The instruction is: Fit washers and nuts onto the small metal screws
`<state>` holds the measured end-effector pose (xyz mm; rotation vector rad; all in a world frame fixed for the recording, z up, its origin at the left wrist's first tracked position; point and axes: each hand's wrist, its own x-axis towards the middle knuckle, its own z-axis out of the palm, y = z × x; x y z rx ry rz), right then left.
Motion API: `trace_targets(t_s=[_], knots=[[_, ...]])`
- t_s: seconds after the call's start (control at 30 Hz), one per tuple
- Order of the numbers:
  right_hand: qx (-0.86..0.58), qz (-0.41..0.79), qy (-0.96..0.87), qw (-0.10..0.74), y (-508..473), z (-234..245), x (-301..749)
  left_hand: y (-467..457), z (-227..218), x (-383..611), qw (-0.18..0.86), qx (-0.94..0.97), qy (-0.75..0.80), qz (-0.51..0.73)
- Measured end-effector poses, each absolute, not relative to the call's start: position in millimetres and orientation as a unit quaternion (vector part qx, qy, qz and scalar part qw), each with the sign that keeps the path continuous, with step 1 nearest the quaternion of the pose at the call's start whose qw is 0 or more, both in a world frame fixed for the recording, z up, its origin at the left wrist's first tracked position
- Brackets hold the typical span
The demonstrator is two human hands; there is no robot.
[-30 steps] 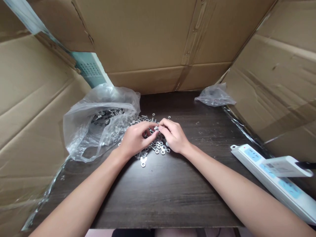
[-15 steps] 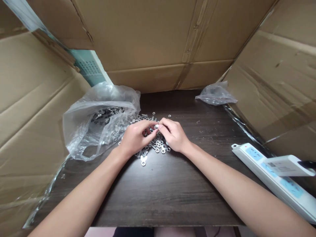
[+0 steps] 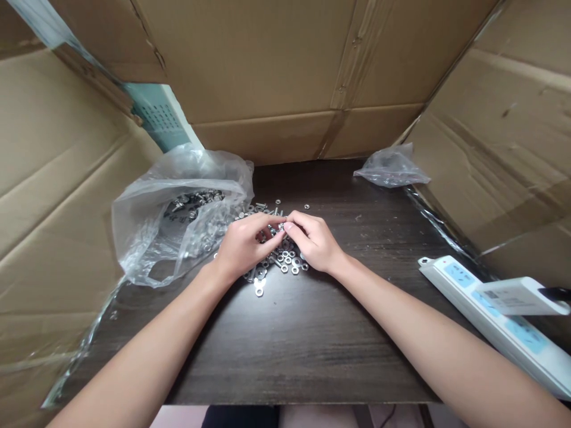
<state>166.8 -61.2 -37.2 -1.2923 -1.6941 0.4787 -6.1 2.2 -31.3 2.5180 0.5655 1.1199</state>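
The left hand (image 3: 244, 245) is seen pinching a small metal fastener (image 3: 281, 226), held over loose nuts and washers (image 3: 285, 259) on the bench (image 3: 285, 351) and gripped also by the right hand (image 3: 313, 242). A power strip (image 3: 502, 326) is sited farther right.

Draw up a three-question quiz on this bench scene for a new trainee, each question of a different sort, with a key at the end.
1. Short answer: What shows where the fingertips of the left hand and the right hand come together?

2. True or false: Metal fasteners are visible inside the large plastic bag.

3. Multiple choice: Where is the white power strip?
A. Between the two hands
B. To the right of both hands
C. Inside the large plastic bag

Key:
1. A small metal piece; its exact type is too small to tell.
2. True.
3. B.
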Motion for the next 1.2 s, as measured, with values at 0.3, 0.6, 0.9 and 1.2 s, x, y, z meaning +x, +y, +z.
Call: trace_targets(t_s=[0.3,0.6,0.9,1.2], knots=[[-0.543,0.207,-0.669,0.464,-61.8,-36.1,166.9,2.7,-30.8,-6.3,0.163,0.885,0.195,0.391],[-0.541,0.179,-0.681,0.459,-61.3,-39.1,166.4,3.4,-33.6,-5.9,0.178,0.883,0.188,0.391],[-0.548,0.195,-0.672,0.459,-62.0,-38.2,167.2,3.3,-31.5,-6.4,0.182,0.881,0.188,0.395],[-0.556,0.193,-0.667,0.457,-61.4,-37.6,166.2,5.3,-34.8,-7.1,0.176,0.880,0.196,0.394]])
